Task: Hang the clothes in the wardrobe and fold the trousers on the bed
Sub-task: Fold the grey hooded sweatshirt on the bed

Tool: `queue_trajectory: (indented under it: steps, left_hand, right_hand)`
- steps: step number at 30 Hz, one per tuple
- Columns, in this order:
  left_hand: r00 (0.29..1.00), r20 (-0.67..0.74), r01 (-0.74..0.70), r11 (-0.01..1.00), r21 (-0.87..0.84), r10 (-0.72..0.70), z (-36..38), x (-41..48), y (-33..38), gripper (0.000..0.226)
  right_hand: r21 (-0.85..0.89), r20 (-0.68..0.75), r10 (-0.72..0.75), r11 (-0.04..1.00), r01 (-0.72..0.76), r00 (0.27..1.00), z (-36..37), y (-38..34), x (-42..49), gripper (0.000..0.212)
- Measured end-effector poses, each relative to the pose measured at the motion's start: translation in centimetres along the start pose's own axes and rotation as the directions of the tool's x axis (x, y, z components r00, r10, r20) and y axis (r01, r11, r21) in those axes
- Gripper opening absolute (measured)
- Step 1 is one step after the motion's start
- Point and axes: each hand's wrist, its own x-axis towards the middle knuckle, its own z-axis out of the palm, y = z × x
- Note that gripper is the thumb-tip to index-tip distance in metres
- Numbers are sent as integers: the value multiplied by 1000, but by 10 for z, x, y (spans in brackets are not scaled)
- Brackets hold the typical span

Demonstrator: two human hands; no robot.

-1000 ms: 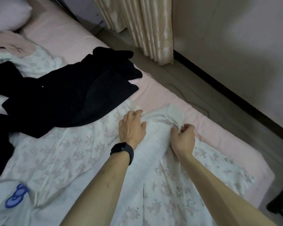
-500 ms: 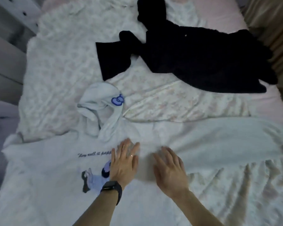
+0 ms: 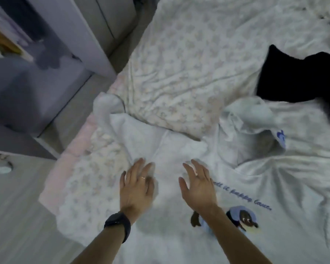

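A white hoodie (image 3: 179, 149) with a cartoon print and blue lettering lies spread flat on the bed, its hood (image 3: 255, 126) bunched toward the upper right. My left hand (image 3: 137, 185), with a black watch on the wrist, lies flat on the hoodie's left shoulder and sleeve area, fingers straight. My right hand (image 3: 197, 185) hovers or rests just beside it, fingers spread and straight, over the chest near the lettering. A black garment (image 3: 297, 79) lies at the upper right of the bed.
The bed carries a floral sheet (image 3: 189, 60) over a pink mattress edge (image 3: 65, 162). A pale wardrobe (image 3: 80, 35) stands at the upper left beside the bed, with grey floor (image 3: 13, 216) at the lower left.
My view has swung left along the bed toward the wardrobe. Both hands slid left across the white hoodie from its chest to the left sleeve side, staying flat.
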Motion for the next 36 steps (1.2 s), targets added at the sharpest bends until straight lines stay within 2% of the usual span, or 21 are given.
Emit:
queue_trajectory:
  steps: [1,2,4,5,9,11,13,15,17,18,20,22,23,25,26,28,30,31,33,35,36]
  left_hand:
    - [988,-104,103,991,-86,-112,-11,12,-16,47]
    - [956,-150,219,953,-211,-253,-21,28,-30,45]
    - [846,-80,438,772,-461,-527,-41,67,-65,44]
    - [809,-4,493,682,-540,-588,-44,89,-84,45]
    - [745,194,579,473,-664,-638,-58,171,-143,55]
    - [711,279,632,411,-657,-646,-63,204,-162,53]
    - [664,376,689,331,-645,-646,-66,230,-178,64]
    - [652,318,630,258,-732,-689,-70,250,-191,55]
    - [606,170,410,122,-904,-777,-80,264,-210,24]
    - [566,80,275,97,-957,-820,-90,265,-216,22]
    - [517,7,207,117,-971,-856,-101,259,-233,26]
    - [526,84,362,133,-923,-846,-94,252,-253,21]
    - [524,165,453,110,-885,-836,-84,249,-264,23]
    - [459,341,606,9,-795,-821,-77,245,-277,33]
    - [439,410,632,-50,-774,-800,-77,246,-282,41]
    - [445,490,584,-172,-793,-750,-81,253,-290,54]
    - [467,506,513,-244,-823,-725,-86,263,-299,62]
    - [472,518,504,-264,-823,-713,-86,268,-309,63]
    - [494,516,519,-239,-821,-700,-89,277,-321,58]
    - [542,408,502,-106,-858,-734,-98,285,-330,47]
    - [556,326,454,-49,-890,-764,-102,290,-335,43]
  right_hand:
    - [-4,-12,-22,1000,22,1000,4,-22,22,51]
    - [2,-15,-33,999,33,999,6,-42,42,56]
    - [-1,35,-49,999,50,998,17,-87,86,68]
    - [-18,56,-63,998,64,996,19,-105,106,74]
    - [0,218,-87,996,89,972,28,-175,178,76]
    - [38,354,-9,999,-5,935,38,-202,211,79]
    - [24,433,51,997,-69,900,50,-219,237,76]
    - [-8,389,1,1000,2,921,55,-229,256,48]
    - [98,275,-74,994,48,959,50,-239,270,25]
    - [189,206,-93,980,53,974,43,-243,272,21]
    - [226,151,-102,972,66,983,42,-247,280,21]
    - [66,282,-72,996,56,957,56,-249,287,17]
    - [-38,372,-36,998,54,928,66,-247,290,18]
    - [-178,487,58,984,34,871,81,-248,295,35]
    - [-192,507,83,981,19,858,86,-252,300,40]
    - [-140,517,77,990,-4,852,97,-264,311,42]
    - [-105,538,45,994,15,842,108,-277,324,35]
    - [-120,546,36,992,36,837,114,-284,330,44]
    - [-215,521,11,969,119,854,126,-295,342,52]
    - [-288,429,-73,934,213,900,130,-309,349,40]
    - [-261,367,-120,939,226,922,131,-315,350,32]
